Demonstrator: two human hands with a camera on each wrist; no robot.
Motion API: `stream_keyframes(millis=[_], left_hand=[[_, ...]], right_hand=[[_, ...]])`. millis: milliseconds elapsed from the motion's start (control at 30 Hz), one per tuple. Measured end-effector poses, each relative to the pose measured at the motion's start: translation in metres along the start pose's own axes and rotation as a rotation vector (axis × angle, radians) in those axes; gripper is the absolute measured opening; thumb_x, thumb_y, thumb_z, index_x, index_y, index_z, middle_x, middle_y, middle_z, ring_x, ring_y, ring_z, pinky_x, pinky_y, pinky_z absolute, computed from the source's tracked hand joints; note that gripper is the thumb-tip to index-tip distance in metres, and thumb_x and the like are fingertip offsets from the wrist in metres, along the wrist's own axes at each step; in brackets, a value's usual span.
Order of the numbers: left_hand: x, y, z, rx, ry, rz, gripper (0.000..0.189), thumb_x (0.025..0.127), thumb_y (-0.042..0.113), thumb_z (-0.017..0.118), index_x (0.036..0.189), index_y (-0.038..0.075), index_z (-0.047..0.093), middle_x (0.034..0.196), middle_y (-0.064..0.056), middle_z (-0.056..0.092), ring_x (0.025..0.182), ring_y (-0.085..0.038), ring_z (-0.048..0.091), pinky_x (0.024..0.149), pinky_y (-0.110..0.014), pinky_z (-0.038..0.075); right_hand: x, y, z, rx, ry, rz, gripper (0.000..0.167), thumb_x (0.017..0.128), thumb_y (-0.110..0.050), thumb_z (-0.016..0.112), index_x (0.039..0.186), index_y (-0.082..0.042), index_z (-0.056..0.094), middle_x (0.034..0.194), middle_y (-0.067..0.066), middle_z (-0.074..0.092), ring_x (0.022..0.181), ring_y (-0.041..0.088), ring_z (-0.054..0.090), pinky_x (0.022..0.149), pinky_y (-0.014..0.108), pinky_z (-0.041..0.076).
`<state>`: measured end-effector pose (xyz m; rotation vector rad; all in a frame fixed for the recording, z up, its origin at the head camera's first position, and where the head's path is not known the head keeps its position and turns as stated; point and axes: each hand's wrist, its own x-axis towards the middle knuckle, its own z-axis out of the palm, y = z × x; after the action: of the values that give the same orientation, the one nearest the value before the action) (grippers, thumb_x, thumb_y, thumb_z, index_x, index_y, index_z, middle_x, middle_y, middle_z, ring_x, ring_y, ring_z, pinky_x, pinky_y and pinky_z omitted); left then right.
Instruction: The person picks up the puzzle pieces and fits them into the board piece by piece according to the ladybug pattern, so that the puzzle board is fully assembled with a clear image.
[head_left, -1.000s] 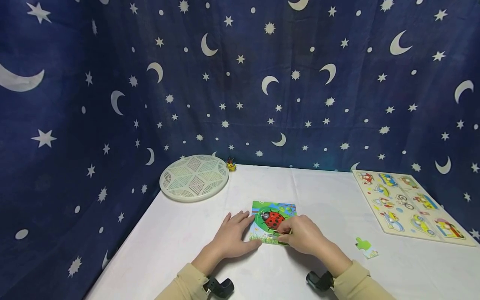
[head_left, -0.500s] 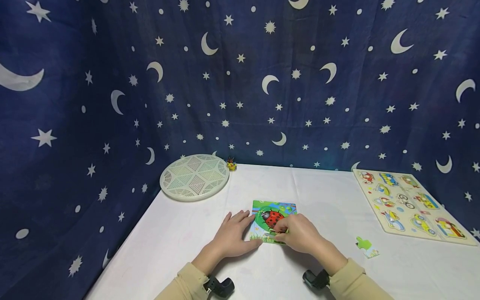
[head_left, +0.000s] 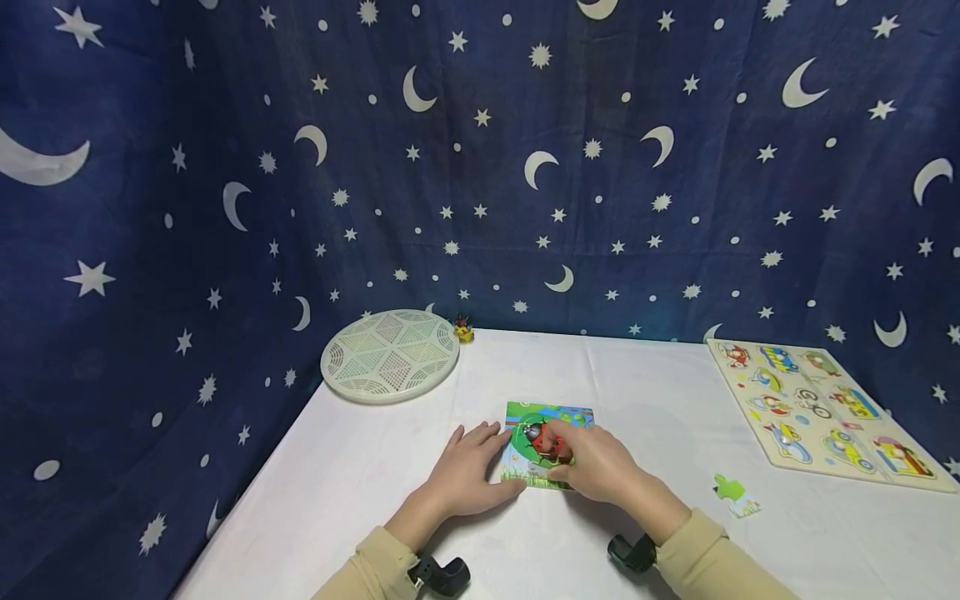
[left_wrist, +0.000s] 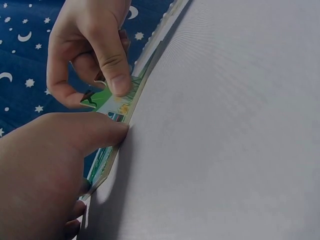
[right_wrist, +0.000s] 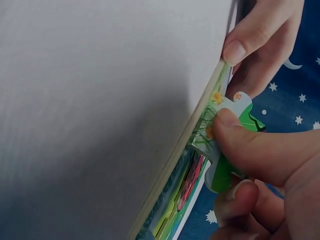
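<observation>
A small jigsaw puzzle with a red ladybug on a green circle lies on the white table. My left hand rests at its left side with fingers spread, the thumb touching the near edge. My right hand is over the puzzle's right half and covers part of the ladybug. Between thumb and fingers it pinches a puzzle piece with green and flowered grass print, tilted over the near edge of the puzzle's tray. In the left wrist view, the thumb of the right hand lies on the piece, near my left thumb.
Loose green and flowered puzzle pieces lie right of the right hand. A wooden picture board is at the far right. At the back left are a round, pale perforated board and a small yellow figure. Starry curtains surround the table.
My right hand has shifted slightly left, and its fingers now cover more of the ladybug. The left hand stays in place at the puzzle's left side.
</observation>
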<state>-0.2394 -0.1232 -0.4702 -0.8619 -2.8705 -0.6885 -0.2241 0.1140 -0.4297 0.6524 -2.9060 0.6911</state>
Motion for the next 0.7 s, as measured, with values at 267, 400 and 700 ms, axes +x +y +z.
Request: stream_keyframes(millis=[267,400,700], left_hand=[[-0.0002,-0.001,0.0014,0.0,-0.001,-0.001,0.079,0.089,0.06,0.064,0.15,0.012,0.054,0.155,-0.01,0.048,0.147,-0.029,0.038,0.122,-0.057,0.02],[-0.0004,-0.0004,0.0009,0.003,-0.001,-0.001,0.079,0.089,0.06,0.065,0.15,0.011,0.054,0.154,-0.011,0.049,0.146,-0.03,0.039,0.121,-0.057,0.02],[0.0001,-0.0003,0.0007,0.016,0.003,0.0,0.08,0.089,0.062,0.063,0.15,0.011,0.054,0.154,-0.01,0.049,0.146,-0.029,0.039,0.121,-0.058,0.021]], right_hand=[[0.0024,-0.0001,0.002,-0.038,-0.003,-0.016,0.039,0.075,-0.019,0.093,0.088,-0.026,0.057,0.071,-0.013,0.051,0.063,0.013,0.046,0.056,0.032,0.038],[0.0024,-0.0027,0.0028,-0.068,-0.017,0.006,0.036,0.075,-0.019,0.092,0.086,-0.026,0.058,0.078,-0.01,0.051,0.067,0.013,0.047,0.058,0.033,0.041],[0.0032,-0.0074,0.0001,-0.11,-0.037,0.109,0.033,0.073,-0.026,0.094,0.092,-0.024,0.067,0.094,-0.003,0.054,0.075,0.017,0.054,0.066,0.041,0.051]])
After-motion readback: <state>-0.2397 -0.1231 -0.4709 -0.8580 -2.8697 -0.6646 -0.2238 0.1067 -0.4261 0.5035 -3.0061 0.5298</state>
